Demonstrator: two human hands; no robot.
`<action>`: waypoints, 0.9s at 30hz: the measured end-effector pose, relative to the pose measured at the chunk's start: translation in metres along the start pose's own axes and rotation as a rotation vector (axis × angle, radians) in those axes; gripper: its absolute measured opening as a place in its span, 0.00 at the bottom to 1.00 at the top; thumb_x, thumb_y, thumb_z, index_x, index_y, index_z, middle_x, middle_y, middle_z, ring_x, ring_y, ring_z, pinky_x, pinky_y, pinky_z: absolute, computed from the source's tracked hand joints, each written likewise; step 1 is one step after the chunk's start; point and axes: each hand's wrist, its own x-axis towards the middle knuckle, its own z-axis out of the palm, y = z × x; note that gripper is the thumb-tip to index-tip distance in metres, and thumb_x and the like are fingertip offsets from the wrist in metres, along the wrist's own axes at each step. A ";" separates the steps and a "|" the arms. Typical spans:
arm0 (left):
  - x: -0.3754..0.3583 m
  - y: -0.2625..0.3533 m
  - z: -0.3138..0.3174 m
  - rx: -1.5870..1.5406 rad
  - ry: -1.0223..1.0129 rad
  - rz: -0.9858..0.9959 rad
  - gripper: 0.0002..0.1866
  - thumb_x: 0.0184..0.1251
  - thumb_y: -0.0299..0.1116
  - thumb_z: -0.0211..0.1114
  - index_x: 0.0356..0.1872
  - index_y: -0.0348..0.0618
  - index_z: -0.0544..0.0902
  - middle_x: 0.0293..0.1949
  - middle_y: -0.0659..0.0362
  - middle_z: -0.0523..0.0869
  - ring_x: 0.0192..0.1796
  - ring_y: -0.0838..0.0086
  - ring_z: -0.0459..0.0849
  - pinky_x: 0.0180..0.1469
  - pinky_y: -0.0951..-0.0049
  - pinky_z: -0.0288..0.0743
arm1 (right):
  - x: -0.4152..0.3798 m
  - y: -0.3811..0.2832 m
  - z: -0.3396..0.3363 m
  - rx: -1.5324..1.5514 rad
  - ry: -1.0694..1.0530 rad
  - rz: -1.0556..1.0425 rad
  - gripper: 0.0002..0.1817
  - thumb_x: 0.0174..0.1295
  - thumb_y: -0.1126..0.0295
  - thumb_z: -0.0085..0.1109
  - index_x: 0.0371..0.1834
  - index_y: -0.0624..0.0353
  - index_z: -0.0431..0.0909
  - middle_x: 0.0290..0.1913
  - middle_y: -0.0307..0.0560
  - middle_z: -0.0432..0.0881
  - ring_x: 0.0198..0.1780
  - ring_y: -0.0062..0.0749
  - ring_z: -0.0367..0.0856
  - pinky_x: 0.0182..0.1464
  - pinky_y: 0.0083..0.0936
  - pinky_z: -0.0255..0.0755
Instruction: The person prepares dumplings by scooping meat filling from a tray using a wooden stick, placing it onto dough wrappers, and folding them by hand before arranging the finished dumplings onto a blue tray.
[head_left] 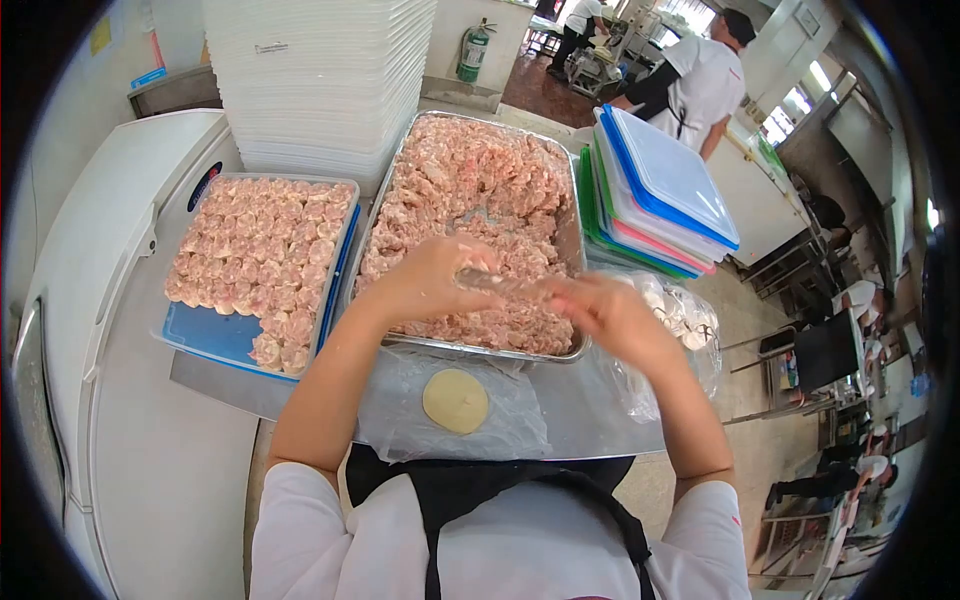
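Observation:
A deep metal tray (580, 240) of pink ground meat (480, 165) lies in front of me. Over its near part, my left hand (435, 280) is curled, with its palm contents hidden. My right hand (615, 315) grips a short flat spatula (505, 286) smeared with meat, whose far end reaches the left fingers. Just below the tray, a round pale dough wrapper (455, 401), perhaps a stack, rests on a clear plastic sheet (520, 425). To the left, rows of open-topped meat dumplings (255, 240) sit on a blue-bottomed tray (215, 335).
Behind the dumplings rises a tall stack of white trays (320, 80). Coloured plastic lids (670, 185) are piled right of the meat. Nearby lies a plastic bag (685, 320) with white items inside. A white appliance (150, 430) borders the left; a co-worker (695, 85) stands beyond.

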 end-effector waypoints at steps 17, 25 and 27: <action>-0.009 -0.011 -0.009 -0.651 0.345 -0.194 0.29 0.53 0.31 0.78 0.59 0.43 0.81 0.47 0.62 0.85 0.45 0.84 0.79 0.45 0.83 0.75 | 0.016 0.030 0.055 -0.567 -0.055 -0.088 0.19 0.67 0.55 0.57 0.22 0.55 0.80 0.21 0.45 0.82 0.24 0.41 0.83 0.25 0.40 0.74; -0.008 -0.020 0.004 -0.463 0.500 -0.116 0.28 0.54 0.30 0.77 0.59 0.43 0.81 0.39 0.70 0.83 0.40 0.86 0.77 0.41 0.83 0.74 | -0.006 0.045 0.053 0.030 -0.098 0.104 0.20 0.69 0.53 0.57 0.30 0.59 0.85 0.21 0.50 0.80 0.24 0.36 0.81 0.27 0.31 0.71; -0.015 -0.012 -0.002 -0.427 0.264 -0.130 0.30 0.51 0.29 0.79 0.59 0.43 0.80 0.41 0.67 0.85 0.42 0.84 0.79 0.47 0.80 0.75 | -0.008 0.045 0.029 0.232 -0.111 0.246 0.19 0.69 0.54 0.57 0.34 0.59 0.85 0.21 0.51 0.80 0.25 0.40 0.81 0.30 0.32 0.72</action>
